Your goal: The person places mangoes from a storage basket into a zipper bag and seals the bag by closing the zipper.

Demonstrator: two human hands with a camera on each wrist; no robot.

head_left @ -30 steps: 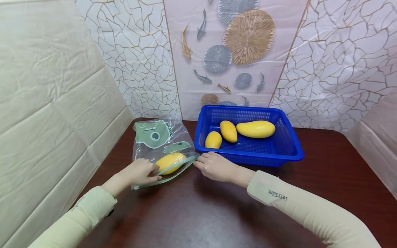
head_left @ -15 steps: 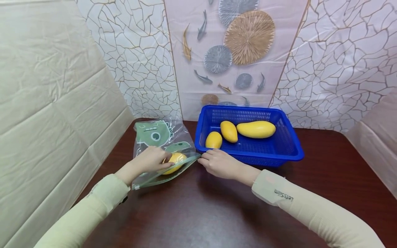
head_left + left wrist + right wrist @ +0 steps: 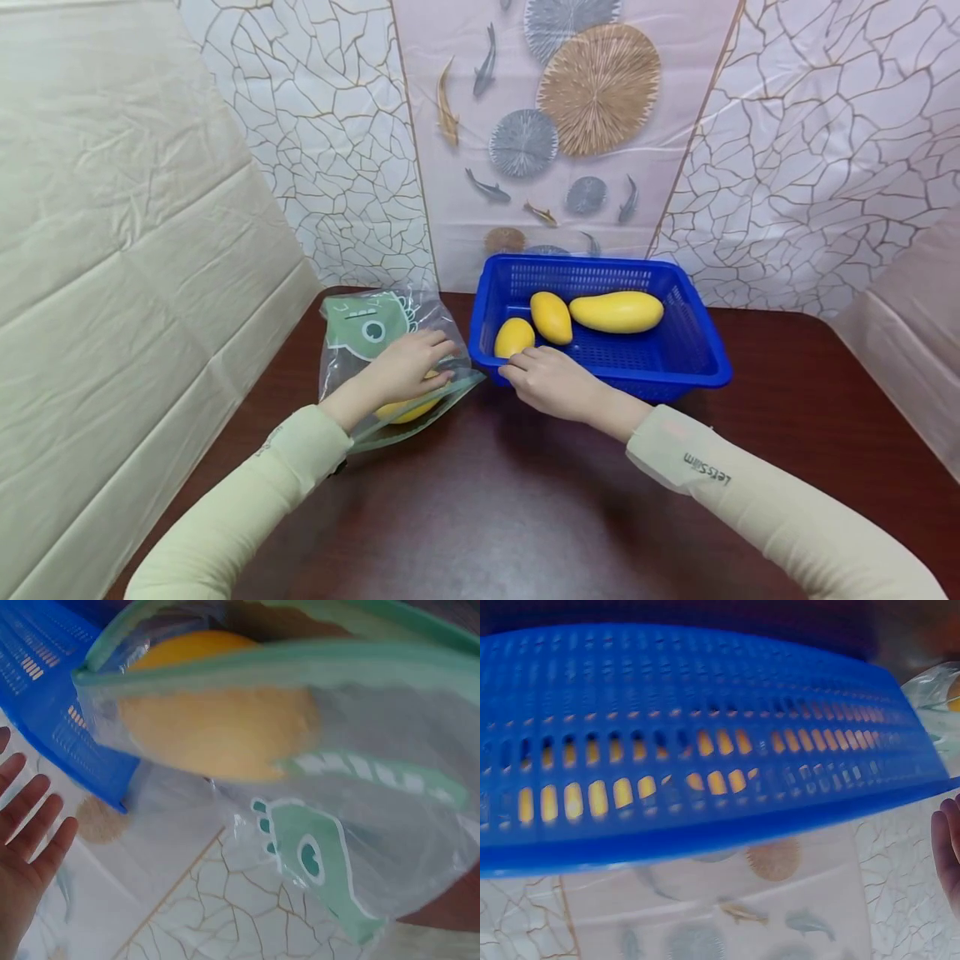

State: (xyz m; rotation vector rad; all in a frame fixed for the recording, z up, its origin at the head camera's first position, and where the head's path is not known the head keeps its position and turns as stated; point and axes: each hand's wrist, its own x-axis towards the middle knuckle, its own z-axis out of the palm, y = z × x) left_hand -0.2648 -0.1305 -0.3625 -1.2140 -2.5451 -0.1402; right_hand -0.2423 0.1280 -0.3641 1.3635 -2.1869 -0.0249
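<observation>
— Basket (image 3: 630,358): what are its edges, and what room lies around it?
— Blue, slotted, toward the back right of the dark table (image 3: 480,517). Near left corner just beside a corner of the clear bag (image 3: 367,325); whether they touch, cannot tell. Table surface spreads wide in front of both; patterned wall (image 3: 525,217) close behind.
— Left hand (image 3: 412,367)?
— Over the bag, fingers straight and spread apart. Yellow fruit (image 3: 408,410) lies inside the bag, just behind its mouth, partly covered by the hand from above.
— Right hand (image 3: 551,383)?
— At the basket's near rim. Fingers look straight and side by side in the right wrist view, though only their ends enter; contact with the rim, cannot tell.
— Hard to make out?
— Left sleeve (image 3: 292,467) covers the bag's near left corner. Round fruit (image 3: 514,336) is cut off below by the rim. Both wrist views blur.
— What differs between views?
— Left wrist: bag mouth gaping, fruit's top in the gap. Right wrist: yellow glimpsed through slots. Head: middle fruit (image 3: 551,318) and long fruit (image 3: 617,312) lying whole in the basket.
</observation>
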